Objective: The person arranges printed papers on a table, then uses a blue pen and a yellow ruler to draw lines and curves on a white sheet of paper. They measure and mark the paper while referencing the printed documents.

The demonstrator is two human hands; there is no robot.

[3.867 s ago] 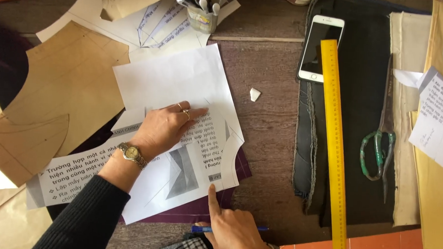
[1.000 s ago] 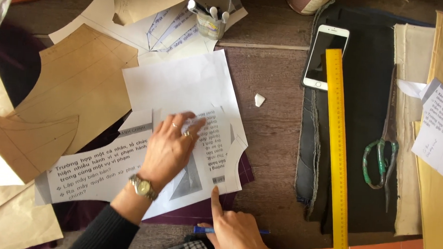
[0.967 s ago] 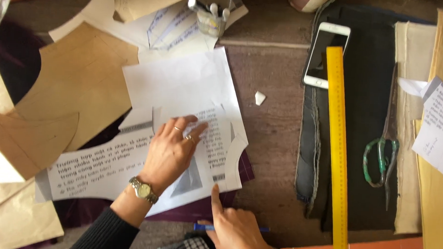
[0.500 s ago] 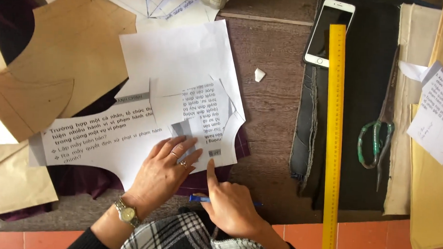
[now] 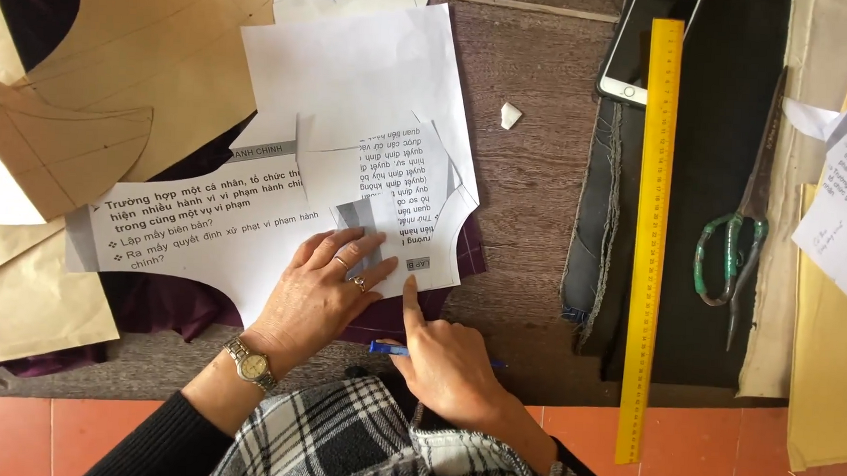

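Head view finds my left hand (image 5: 321, 291) lower than a second ago, drawn down to the near edge of the printed paper pattern (image 5: 387, 203), fingers spread flat and pressing it onto the purple cloth (image 5: 154, 302) beneath. My right hand (image 5: 447, 363) stays just beside it, forefinger stretched onto the paper's lower corner, the rest curled over a blue pen (image 5: 390, 347). By my judgement the sheet is now pinned for marking. Yellow ruler (image 5: 650, 229) and scissors (image 5: 732, 256) lie well off to my right
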